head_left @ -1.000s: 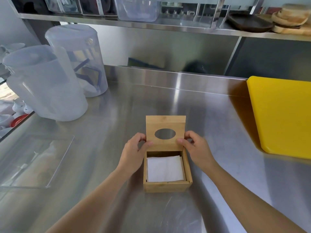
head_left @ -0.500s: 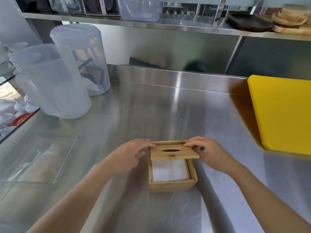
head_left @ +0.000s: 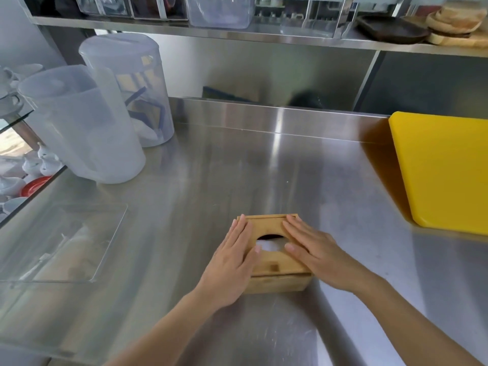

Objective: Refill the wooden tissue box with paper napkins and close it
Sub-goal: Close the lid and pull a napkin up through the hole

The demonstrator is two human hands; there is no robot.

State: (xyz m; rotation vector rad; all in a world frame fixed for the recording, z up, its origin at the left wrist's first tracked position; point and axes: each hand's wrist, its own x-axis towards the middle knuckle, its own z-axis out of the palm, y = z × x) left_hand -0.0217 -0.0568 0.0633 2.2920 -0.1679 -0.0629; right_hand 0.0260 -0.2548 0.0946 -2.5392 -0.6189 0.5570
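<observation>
I have both hands lying flat on top of the wooden tissue box (head_left: 274, 260), which sits on the steel counter (head_left: 264, 167) close to its near edge, roughly midway between the left and right sides. The lid (head_left: 266, 225) is down over the box, its oval opening facing up, with white paper napkins (head_left: 270, 245) showing through it.

My left hand (head_left: 232, 262) is open, fingers straight, palm pressed on the lid's left side and spilling over the box's left wall. My right hand (head_left: 314, 252) is open as well, fingers spread across the lid's right side, reaching toward the far edge. Neither hand grips anything; they only bear down.

The relation that matters: the box lies directly under both palms, between my wrists, its lid running from the hinge at the far edge to the free edge nearest me. A thin seam shows along that near edge, so I judge the lid may not be fully seated. Any last push should go straight down toward the near edge, and both hands are equally close.

The yellow cutting board (head_left: 443, 170) lies well apart at the counter's right edge, and the plastic pitchers (head_left: 84, 122) toward the far left corner.
</observation>
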